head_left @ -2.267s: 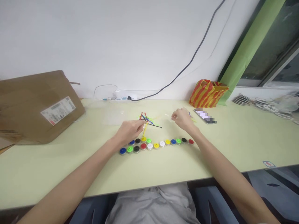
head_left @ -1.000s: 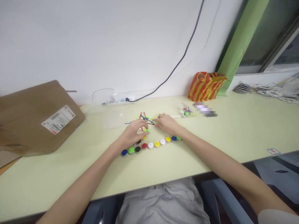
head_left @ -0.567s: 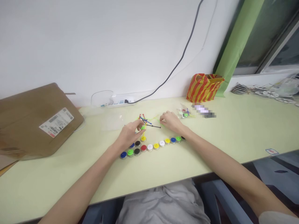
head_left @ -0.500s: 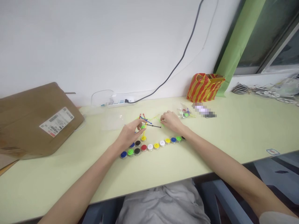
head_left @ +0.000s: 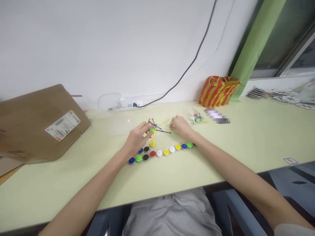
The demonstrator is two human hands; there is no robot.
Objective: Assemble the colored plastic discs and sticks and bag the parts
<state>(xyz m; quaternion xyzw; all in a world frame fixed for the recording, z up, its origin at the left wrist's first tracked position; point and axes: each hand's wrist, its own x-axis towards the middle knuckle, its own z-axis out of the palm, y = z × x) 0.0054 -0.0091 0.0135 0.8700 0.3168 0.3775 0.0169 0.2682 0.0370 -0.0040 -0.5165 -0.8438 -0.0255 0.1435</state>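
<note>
My left hand [head_left: 137, 137] pinches a small green piece [head_left: 152, 130] beside a loose heap of thin coloured sticks [head_left: 155, 125]. My right hand [head_left: 180, 127] has its fingers bent round a light green piece [head_left: 171, 129], close to the end of a black stick [head_left: 163, 131]. Nearer to me, round clear-based pieces with coloured tops, such as a red one [head_left: 153, 153] and a yellow one [head_left: 166, 152], form a slanting row. The row's right end is partly hidden by my right wrist. Another yellow-topped piece [head_left: 152, 144] stands behind the row, below my left fingertips.
A big brown package [head_left: 36, 124] lies at the left. Along the wall are a power strip [head_left: 128, 106] and a red-and-yellow striped bag [head_left: 218, 91]. A small bag of coloured parts [head_left: 196, 118] and a blurred phone-like object [head_left: 217, 115] lie right of my right hand.
The view has shifted slightly. My left fingers have closed in on the green piece near the stick heap; my right hand stays nearly where it was.
</note>
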